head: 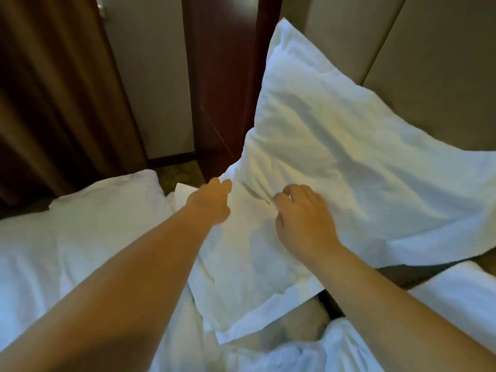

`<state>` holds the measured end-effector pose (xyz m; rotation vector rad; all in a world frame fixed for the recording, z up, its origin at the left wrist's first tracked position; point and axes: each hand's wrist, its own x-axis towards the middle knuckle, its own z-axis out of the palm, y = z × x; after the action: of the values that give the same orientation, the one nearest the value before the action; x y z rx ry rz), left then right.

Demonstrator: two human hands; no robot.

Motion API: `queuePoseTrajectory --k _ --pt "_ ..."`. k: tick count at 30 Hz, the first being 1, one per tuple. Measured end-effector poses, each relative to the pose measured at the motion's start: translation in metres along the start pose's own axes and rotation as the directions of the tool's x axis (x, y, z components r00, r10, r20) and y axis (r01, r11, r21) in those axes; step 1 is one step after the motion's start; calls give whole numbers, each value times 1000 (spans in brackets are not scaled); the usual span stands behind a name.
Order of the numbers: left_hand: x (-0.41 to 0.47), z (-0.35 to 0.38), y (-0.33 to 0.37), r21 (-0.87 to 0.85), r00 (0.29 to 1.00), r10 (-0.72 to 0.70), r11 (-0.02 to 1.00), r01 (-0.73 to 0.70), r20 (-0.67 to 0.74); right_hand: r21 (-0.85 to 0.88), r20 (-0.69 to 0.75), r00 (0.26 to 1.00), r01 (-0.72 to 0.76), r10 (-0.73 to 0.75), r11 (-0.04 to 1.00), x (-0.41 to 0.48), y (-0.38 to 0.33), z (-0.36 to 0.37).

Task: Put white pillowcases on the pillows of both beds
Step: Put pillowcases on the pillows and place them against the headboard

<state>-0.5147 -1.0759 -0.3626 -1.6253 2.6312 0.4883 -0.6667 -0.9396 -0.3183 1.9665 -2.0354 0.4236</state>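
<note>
A large pillow in a white pillowcase [349, 162] leans against the padded headboard [442, 63] at the right. A second white-cased pillow [249, 253] lies in front of it, flatter, with its flap edge toward me. My left hand [212, 202] reaches over this pillow's far left corner, fingers curled at the edge; whether it grips the fabric is hidden. Over the same pillow's top hovers my right hand [303, 221], fingers bent and apart, fingertips touching the creased cloth.
A white duvet [67, 237] covers the bed at the left and front. A dark wooden post [222, 89] stands behind the pillows, with brown curtains [48, 98] at the far left. A strip of patterned carpet [179, 175] shows between bed and wall.
</note>
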Motion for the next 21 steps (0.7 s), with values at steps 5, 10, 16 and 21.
queuePoseTrajectory --k 5,10,16,21 --pt "-41 87 -53 145 977 -137 983 114 165 78 312 948 41 -63 996 -63 -56 91" --pt "-50 160 -85 -217 866 -418 851 479 273 36 545 834 78 -85 996 -112 -92 155" --pt "-41 215 -91 -691 736 -544 346 634 403 -160 646 764 137 -2 978 -129 -109 209" --pt "-40 236 -87 -665 733 -528 364 652 429 -310 612 790 260 -17 915 -129 -101 221"
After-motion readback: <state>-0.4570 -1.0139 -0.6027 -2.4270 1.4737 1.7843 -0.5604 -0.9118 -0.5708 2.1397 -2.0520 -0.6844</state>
